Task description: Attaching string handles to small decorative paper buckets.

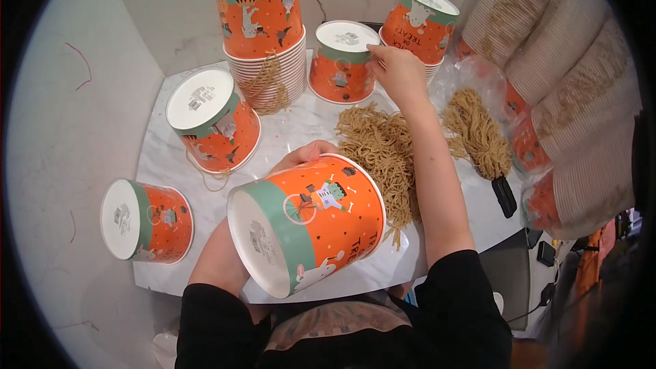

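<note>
Nearest us, at seven o'clock, a Halloween-print paper bucket (311,232) is held tilted, base toward eight and mouth toward two, with no cord visible on its outer wall. Our left hand (306,156) is clamped on its mouth end from behind, the palm hidden.

Going left to right, an inverted bucket (164,219) sits at half past eight, no cord showing. At half past nine another inverted bucket (222,133) has a tan cord loop (220,175) by its rim, so we judge that one further along. At eleven rises a tall nested stack (265,37), tan strands (270,82) draped down its rims. A lone inverted bucket (342,72) stands at twelve. Our right hand (400,75) is beside its top edge, fingertips bunched; we cannot tell whether they pinch anything. Behind that hand, at one, a second stack (420,24) shows no cord.

Just right of centre, toward three, lies a loose cord pile (376,150); beyond it is a thick cord hank (482,133). Bagged bucket stacks (577,92) with strands along their rims fill half past two. With so much loose cord, we judge the work partway, with plenty left.
</note>
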A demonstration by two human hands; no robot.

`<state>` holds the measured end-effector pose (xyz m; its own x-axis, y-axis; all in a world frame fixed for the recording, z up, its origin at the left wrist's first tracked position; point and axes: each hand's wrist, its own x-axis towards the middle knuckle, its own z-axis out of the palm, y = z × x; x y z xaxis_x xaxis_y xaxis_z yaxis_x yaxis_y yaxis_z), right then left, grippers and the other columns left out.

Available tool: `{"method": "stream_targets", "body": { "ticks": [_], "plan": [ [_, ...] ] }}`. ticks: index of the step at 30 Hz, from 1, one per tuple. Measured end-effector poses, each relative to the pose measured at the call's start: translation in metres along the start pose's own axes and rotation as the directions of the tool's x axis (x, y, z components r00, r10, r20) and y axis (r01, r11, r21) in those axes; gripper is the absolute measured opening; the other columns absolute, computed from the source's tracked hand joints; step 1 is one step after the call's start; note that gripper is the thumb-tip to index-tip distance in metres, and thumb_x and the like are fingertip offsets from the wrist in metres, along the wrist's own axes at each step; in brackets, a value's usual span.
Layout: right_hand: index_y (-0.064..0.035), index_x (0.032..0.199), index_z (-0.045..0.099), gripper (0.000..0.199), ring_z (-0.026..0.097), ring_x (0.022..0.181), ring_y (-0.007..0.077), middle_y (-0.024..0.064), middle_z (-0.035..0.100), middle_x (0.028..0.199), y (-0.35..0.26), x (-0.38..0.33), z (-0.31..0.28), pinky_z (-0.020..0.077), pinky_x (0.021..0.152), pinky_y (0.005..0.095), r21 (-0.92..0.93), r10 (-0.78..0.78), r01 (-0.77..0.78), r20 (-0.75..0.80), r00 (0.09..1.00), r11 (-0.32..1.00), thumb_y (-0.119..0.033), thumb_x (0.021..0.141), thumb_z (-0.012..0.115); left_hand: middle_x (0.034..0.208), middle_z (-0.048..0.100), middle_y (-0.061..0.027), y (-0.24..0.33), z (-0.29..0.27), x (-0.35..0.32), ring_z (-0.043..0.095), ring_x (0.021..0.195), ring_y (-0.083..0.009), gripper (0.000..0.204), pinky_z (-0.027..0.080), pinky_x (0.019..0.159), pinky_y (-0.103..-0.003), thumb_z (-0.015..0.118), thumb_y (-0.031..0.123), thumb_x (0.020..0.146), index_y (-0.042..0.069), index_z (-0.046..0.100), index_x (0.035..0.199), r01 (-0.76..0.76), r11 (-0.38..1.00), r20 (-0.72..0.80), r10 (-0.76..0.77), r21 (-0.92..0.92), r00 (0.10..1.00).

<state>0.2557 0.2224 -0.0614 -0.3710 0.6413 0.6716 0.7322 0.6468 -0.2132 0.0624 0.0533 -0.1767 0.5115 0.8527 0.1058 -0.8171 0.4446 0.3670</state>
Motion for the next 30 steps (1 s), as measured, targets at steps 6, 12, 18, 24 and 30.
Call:
{"method": "stream_targets", "body": {
  "ticks": [6, 12, 18, 24, 30],
  "plan": [
    [-0.0131, 0.097, 0.080, 0.019, 0.072, 0.088, 0.0291, 0.0108, 0.076, 0.093, -0.004, -0.001, -0.046, 0.0567, 0.077, 0.0399, -0.074, 0.166, -0.149, 0.378, 0.911, 0.986, -0.013, 0.079, 0.075, 0.084, 0.068, -0.0125, 0.003, 0.000, -0.004, 0.070, 0.082, -0.0238, 0.025, 0.061, 0.079, -0.037, 0.071, 0.013, 0.088, -0.006, 0.063, 0.101, 0.031, 0.998, 0.056, -0.028, -0.051, 0.998],
    [-0.0118, 0.096, 0.081, 0.031, 0.074, 0.088, 0.0224, 0.0065, 0.078, 0.090, 0.023, -0.011, -0.047, 0.0575, 0.076, 0.0368, -0.113, 0.169, -0.136, 0.826, 0.537, 0.984, -0.008, 0.065, 0.087, 0.096, 0.072, -0.0128, 0.013, -0.013, 0.012, 0.073, 0.088, -0.0222, 0.033, 0.062, 0.084, -0.039, 0.080, 0.016, 0.081, -0.002, 0.066, 0.105, 0.041, 0.995, 0.039, -0.044, 0.089, 0.998],
    [-0.0063, 0.090, 0.081, 0.022, 0.071, 0.073, 0.0158, 0.0062, 0.077, 0.081, 0.045, -0.009, -0.023, 0.0544, 0.067, 0.0321, -0.046, 0.125, -0.185, 0.886, 0.447, 0.982, -0.016, 0.071, 0.086, 0.096, 0.073, -0.0115, 0.022, 0.002, 0.010, 0.072, 0.083, -0.0201, 0.037, 0.061, 0.081, -0.033, 0.081, 0.011, 0.072, -0.002, 0.067, 0.104, -0.007, 0.970, 0.103, -0.018, 0.241, 0.994],
    [-0.0031, 0.088, 0.081, 0.015, 0.068, 0.068, 0.0119, 0.0056, 0.076, 0.076, 0.039, -0.001, -0.047, 0.0518, 0.063, 0.0292, 0.109, 0.054, -0.226, 0.790, 0.610, 0.968, -0.014, 0.077, 0.082, 0.098, 0.073, -0.0078, 0.032, 0.036, 0.002, 0.071, 0.088, -0.0143, 0.035, 0.058, 0.080, -0.029, 0.080, 0.009, 0.074, 0.001, 0.067, 0.106, -0.082, 0.898, 0.122, 0.032, 0.432, 0.992],
    [0.0031, 0.091, 0.079, 0.015, 0.064, 0.060, 0.0098, 0.0059, 0.072, 0.071, 0.035, 0.002, -0.080, 0.0511, 0.056, 0.0261, 0.183, 0.159, -0.385, 0.694, 0.702, 0.904, -0.010, 0.085, 0.076, 0.111, 0.070, -0.0071, 0.029, 0.086, -0.024, 0.068, 0.098, -0.0112, 0.036, 0.055, 0.088, -0.027, 0.076, 0.007, 0.084, 0.002, 0.063, 0.117, -0.092, 0.727, 0.022, 0.105, 0.681, 0.994]
  ]
}}
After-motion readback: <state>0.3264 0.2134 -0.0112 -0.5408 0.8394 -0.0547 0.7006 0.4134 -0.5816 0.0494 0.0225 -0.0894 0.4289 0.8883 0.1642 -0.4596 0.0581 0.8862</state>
